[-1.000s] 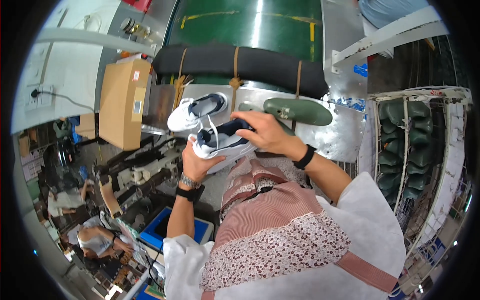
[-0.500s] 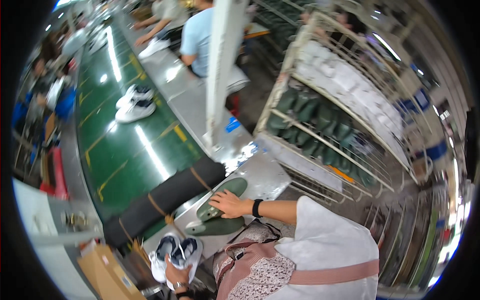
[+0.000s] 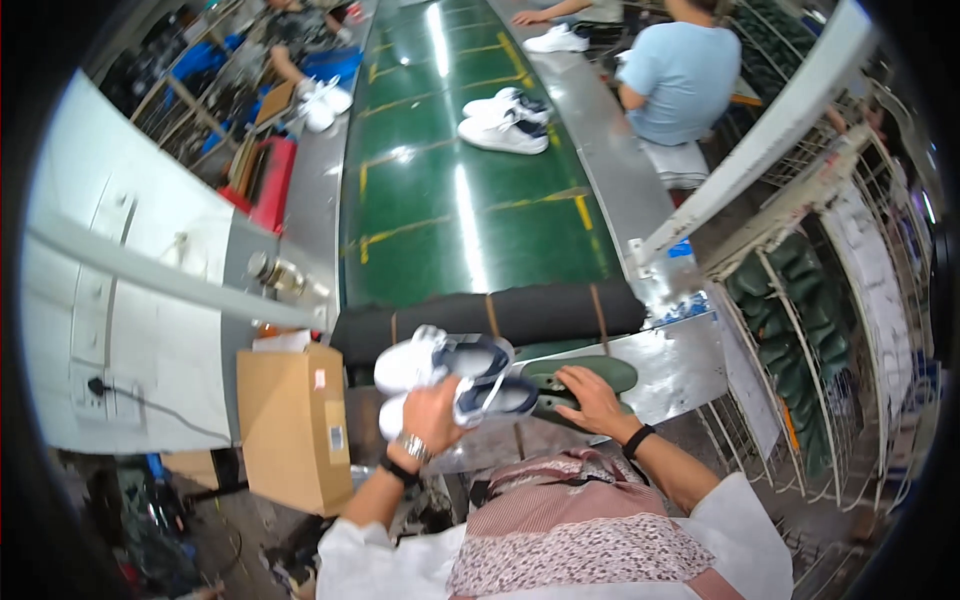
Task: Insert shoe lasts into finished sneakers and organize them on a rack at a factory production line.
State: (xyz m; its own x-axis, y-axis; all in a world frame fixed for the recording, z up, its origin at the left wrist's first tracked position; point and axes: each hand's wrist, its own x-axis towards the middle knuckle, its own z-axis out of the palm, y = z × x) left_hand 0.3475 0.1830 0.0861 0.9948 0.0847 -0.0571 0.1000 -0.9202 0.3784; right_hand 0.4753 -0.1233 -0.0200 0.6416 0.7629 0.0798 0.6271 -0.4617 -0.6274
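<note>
Looked down from head height at the near end of a long green belt [image 3: 450,220].

Gripped a pair of white shoes [image 3: 450,372] with dark blue linings in the left hand [image 3: 432,408], fingers closed around both at once, just short of the belt's near end and above its black roller [image 3: 490,315]. Kept the shoes off any surface, one stacked on the other, toes pointing left.

Laid the right hand [image 3: 590,395] on a green shoe form [image 3: 585,372], fingers spread and loose rather than clamped, on the shiny metal bench [image 3: 680,360] just right of the shoes and below the belt's end.

Also noted, all placed from the belt: a cardboard box [image 3: 295,425] below its near left corner; a second pair of white shoes [image 3: 505,122] lying far up its surface; a seated person in a light blue shirt [image 3: 680,80] at its far right edge; a wire rack of green forms [image 3: 790,330] well to its right.

Judged the main risk to be the one-handed hold: two shoes pinched together could slide apart and drop off the bench edge. Judged, too, that the form, only touched, could skid on the smooth metal.
</note>
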